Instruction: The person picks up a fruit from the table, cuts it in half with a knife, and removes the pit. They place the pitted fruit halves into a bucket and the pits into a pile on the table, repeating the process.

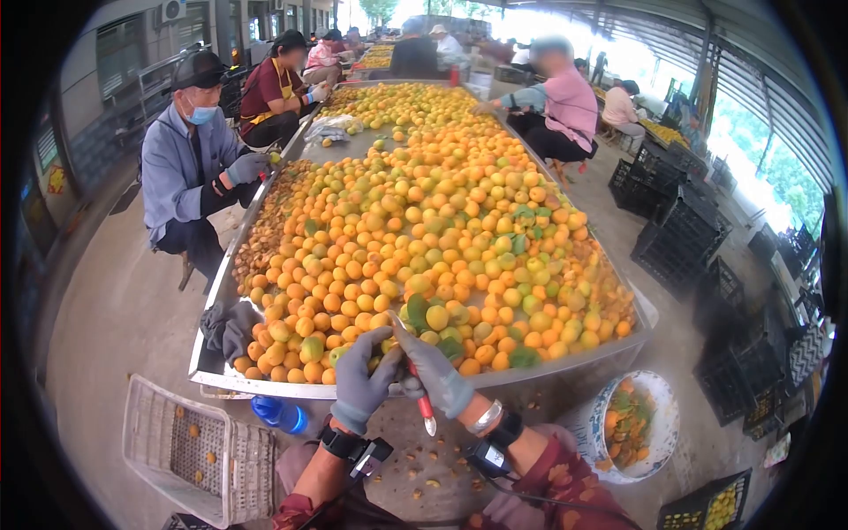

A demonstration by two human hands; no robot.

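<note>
Both my hands wear grey gloves and meet over the near edge of a metal table heaped with orange and yellow apricots (380,238). My left hand (362,380) is closed, its fingers curled toward the right one; what they hold is hidden between the hands. Gripped in my right hand (433,369) is a red-handled tool (425,406), its pale metal end pointing down toward me. Green leaves (417,311) lie among the fruit just beyond my fingertips.
A grey cloth (231,329) lies on the table's left corner. Below stand a plastic crate (181,446), a blue bottle (278,412) and a white bucket (669,415) holding fruit scraps and leaves. Several people sit along the table; black crates (680,234) are stacked at right.
</note>
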